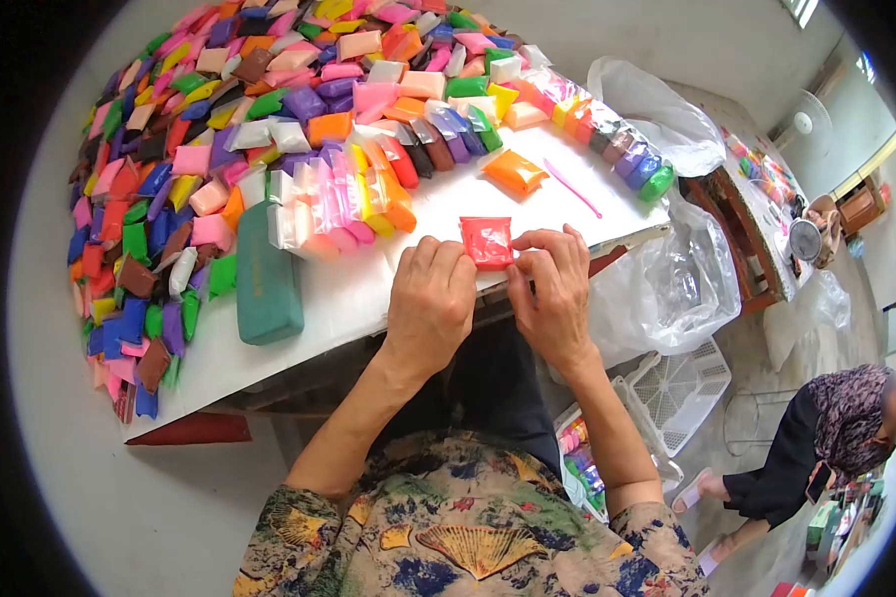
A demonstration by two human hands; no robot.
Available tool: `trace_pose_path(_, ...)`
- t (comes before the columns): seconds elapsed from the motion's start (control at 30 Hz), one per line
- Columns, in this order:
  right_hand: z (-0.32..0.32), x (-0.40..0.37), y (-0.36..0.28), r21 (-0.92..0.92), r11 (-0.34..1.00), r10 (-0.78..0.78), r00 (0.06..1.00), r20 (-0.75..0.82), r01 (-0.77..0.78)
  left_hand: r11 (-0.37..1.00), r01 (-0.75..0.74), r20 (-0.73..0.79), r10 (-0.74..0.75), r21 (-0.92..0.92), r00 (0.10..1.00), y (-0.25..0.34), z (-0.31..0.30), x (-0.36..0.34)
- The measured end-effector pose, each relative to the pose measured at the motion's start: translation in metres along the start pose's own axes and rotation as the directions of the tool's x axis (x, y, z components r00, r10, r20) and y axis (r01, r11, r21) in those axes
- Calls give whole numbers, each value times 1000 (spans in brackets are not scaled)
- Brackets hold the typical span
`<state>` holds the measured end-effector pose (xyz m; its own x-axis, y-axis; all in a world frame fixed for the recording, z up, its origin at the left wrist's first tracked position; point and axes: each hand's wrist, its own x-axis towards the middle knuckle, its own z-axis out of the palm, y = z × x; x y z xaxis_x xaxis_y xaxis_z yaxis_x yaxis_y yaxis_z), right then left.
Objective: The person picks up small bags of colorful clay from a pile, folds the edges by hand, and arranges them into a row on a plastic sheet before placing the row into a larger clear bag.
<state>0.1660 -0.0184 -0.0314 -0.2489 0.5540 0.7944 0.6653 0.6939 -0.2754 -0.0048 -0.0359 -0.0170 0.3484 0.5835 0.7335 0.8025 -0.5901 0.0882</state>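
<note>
A small red clay packet (487, 243) in clear film is held upright near the front edge of the white table. My left hand (431, 296) is closed at its left edge, fingers curled and thumb out of sight. My right hand (551, 289) pinches its lower right corner between thumb and forefinger. Just beyond lie an orange packet (514, 173) and a pink plastic stick (573, 189). To the left, a row of white, pink, yellow and orange packets (338, 204) stands beside a green case (268, 279).
A large heap of coloured packets (189, 159) covers the table's left and back. A clear sleeve of packets (607, 129) lies at the right edge. Plastic bags (667, 289) hang there, above a white basket (679, 393). At far right, another person (826, 428) bends over.
</note>
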Motion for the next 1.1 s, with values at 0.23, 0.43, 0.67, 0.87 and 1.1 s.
trace_pose_path(0.23,7,1,-1,-32,999,13,999,-40,-14,999,-13,14,14,-43,1000,-2,2,0)
trace_pose_path(0.43,5,-5,-6,-41,997,55,997,-55,-58,998,8,32,-6,-69,999,-3,4,-2)
trace_pose_path(0.67,-26,-2,-30,156,950,267,963,43,-270,995,-7,-54,1,-98,999,2,-3,-12)
trace_pose_path(0.87,-32,6,-42,581,412,641,677,362,-702,997,-62,-152,53,-54,987,9,-14,-14)
trace_pose_path(1.1,-32,30,-40,645,164,589,599,543,-746,987,-154,-168,161,50,973,-6,-29,-16)
